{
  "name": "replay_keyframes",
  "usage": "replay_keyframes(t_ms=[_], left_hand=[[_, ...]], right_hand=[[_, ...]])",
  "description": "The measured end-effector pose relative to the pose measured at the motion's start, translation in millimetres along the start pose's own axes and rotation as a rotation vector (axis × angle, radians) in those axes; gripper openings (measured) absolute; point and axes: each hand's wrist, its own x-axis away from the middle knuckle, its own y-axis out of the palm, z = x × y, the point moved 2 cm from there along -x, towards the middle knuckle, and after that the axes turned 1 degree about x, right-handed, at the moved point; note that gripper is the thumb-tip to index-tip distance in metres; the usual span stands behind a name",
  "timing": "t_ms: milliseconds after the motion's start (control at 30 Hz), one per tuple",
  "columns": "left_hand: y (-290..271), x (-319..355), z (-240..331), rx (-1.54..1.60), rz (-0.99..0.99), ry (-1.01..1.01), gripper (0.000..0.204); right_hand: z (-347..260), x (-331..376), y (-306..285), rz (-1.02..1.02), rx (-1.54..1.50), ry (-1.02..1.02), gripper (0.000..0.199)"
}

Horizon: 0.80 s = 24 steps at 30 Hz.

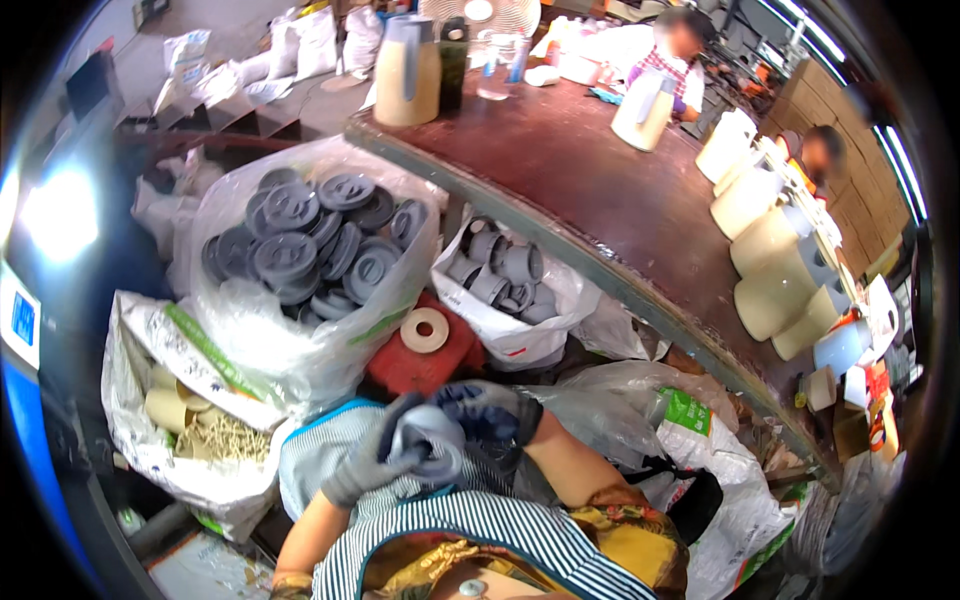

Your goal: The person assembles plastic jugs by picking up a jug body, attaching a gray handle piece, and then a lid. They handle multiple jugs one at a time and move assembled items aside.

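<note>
In front of my chest, my left hand (370, 465), in a grey glove, is closed round a grey plastic collar (428, 445) with a round opening. My right hand (490, 410), in a darker grey-blue glove, is beside the collar's upper right. Its fingers are curled, and what they hold, if anything, is hidden. Beyond my hands, a large clear plastic bag (220, 325) holds several round grey lids (285, 257). To its right, a white bag (515, 345) contains several grey cup-shaped plastic parts (520, 263).
A red container (405, 368) with a pale ring on top stands just past my hands. At left, a white sack (130, 385) holds beige pieces. The brown table (560, 190) runs diagonally, with several cream jugs (775, 295) along its far right side. Two other people sit beyond it.
</note>
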Motion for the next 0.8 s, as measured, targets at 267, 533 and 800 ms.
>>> replay_keyframes(t_ms=[267,533,800], left_hand=[[-91.1,73.9,0.3,0.737,0.868,-0.346,0.05],[-88.5,98.7,35.1,0.663,0.973,-0.24,0.06],[-89.9,112.5,20.1,1.063,0.915,-0.179,0.06]], right_hand=[[2.6,-75.2,59.1,0.33,0.731,-0.564,0.034],[40.5,-122.5,114.3,0.047,1.425,-0.524,0.048],[56.3,-130.1,97.3,0.12,1.017,-0.435,0.04]])
